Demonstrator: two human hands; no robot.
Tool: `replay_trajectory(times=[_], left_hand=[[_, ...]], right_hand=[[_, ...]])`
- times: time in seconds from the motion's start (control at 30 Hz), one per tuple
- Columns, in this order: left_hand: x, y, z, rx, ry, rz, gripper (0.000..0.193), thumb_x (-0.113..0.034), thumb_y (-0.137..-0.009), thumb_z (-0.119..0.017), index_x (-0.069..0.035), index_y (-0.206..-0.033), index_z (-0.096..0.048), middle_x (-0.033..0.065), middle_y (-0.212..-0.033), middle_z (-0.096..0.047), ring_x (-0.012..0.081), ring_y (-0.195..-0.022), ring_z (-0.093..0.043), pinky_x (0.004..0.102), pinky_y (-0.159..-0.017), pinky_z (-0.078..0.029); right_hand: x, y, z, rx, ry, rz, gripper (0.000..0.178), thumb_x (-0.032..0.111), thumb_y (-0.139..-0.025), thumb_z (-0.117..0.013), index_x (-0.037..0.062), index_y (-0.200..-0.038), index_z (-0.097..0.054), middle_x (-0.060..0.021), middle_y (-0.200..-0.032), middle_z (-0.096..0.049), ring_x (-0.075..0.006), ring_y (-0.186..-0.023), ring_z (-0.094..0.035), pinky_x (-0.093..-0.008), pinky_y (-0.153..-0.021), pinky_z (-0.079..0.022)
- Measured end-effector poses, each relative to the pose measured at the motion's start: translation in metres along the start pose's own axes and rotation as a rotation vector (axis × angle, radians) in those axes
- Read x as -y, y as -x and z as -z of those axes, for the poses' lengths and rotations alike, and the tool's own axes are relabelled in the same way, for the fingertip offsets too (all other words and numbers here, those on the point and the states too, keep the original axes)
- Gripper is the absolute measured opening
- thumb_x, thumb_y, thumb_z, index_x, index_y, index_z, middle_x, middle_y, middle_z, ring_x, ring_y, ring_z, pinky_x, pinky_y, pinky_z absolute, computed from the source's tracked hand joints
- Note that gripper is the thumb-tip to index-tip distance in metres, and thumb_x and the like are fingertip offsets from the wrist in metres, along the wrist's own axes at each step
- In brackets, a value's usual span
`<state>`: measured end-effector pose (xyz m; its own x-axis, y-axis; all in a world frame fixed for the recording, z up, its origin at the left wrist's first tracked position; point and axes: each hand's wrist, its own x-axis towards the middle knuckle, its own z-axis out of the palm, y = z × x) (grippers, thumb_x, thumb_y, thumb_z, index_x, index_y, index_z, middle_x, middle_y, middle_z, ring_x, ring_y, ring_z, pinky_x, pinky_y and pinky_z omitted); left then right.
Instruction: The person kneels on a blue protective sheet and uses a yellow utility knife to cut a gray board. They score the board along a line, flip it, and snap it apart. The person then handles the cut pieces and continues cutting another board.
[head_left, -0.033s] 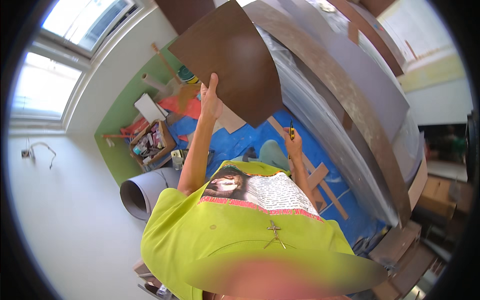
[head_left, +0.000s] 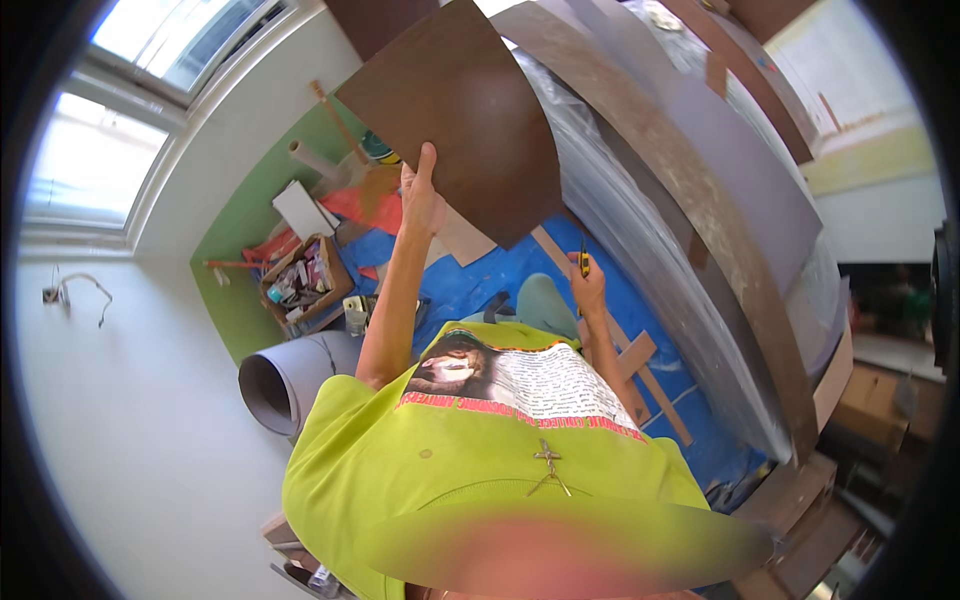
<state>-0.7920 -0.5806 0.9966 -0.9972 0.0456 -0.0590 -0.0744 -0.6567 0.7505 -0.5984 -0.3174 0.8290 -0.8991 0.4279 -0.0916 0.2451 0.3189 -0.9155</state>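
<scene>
My left hand [head_left: 423,203] grips a flat dark brown sheet [head_left: 468,125] by its near left edge. The thumb lies on the sheet's face, and the other fingers are hidden behind it. The sheet is raised in front of me, tilted, with a smooth, slightly shiny surface. Lower and to the right, my right hand [head_left: 590,289] is closed around a yellow and black utility knife [head_left: 584,263], whose tip points away from me. A gap separates the knife from the sheet.
Blue sheeting [head_left: 470,283] covers the floor, with wooden strips [head_left: 660,395] on it. Large boards [head_left: 690,160] and a plastic-wrapped stack [head_left: 640,220] stand at right. At left are a cardboard box [head_left: 335,288] of odds and ends and a grey roll [head_left: 290,375].
The view has shifted very slightly. Both hands keep their holds on the brown sheet and the utility knife, and the sheet's lower corner sits a touch higher.
</scene>
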Motion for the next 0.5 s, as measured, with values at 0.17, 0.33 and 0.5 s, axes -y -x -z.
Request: replay_trajectory(times=[0.17,0.33,0.5], left_hand=[[-0.025,-0.053,0.024,-0.22,-0.13,-0.112,0.05,-0.031,-0.098,-0.067,-0.006,-0.138,-0.051,0.0037,-0.136,-0.057,0.0164,-0.123,-0.053,0.0318,-0.106,-0.043],[-0.058,-0.151,0.046,-0.297,-0.669,-0.385,0.064,-0.036,-0.097,-0.068,-0.001,-0.146,-0.044,0.0061,-0.142,-0.053,0.0132,-0.124,-0.048,0.0286,-0.107,-0.037],[-0.092,-0.28,0.045,-0.221,-0.583,-0.468,0.057,-0.029,-0.099,-0.067,-0.001,-0.144,-0.045,0.0057,-0.141,-0.053,0.0161,-0.127,-0.049,0.0314,-0.11,-0.037]], right_hand=[[0.064,-0.077,-0.045,0.103,-0.008,0.155,0.02,0.015,-0.093,-0.061,0.0032,-0.109,-0.068,-0.0055,-0.068,-0.057,-0.0126,-0.06,-0.052,-0.0317,-0.057,-0.043],[0.118,-0.169,-0.091,0.2,-0.015,0.133,0.022,0.018,-0.095,-0.063,0.0041,-0.111,-0.067,-0.007,-0.072,-0.06,-0.0148,-0.063,-0.053,-0.0329,-0.061,-0.045],[0.131,-0.298,-0.161,0.323,0.06,0.086,0.025,0.022,-0.095,-0.063,0.004,-0.112,-0.065,-0.0162,-0.077,-0.065,-0.024,-0.064,-0.061,-0.0365,-0.064,-0.05]])
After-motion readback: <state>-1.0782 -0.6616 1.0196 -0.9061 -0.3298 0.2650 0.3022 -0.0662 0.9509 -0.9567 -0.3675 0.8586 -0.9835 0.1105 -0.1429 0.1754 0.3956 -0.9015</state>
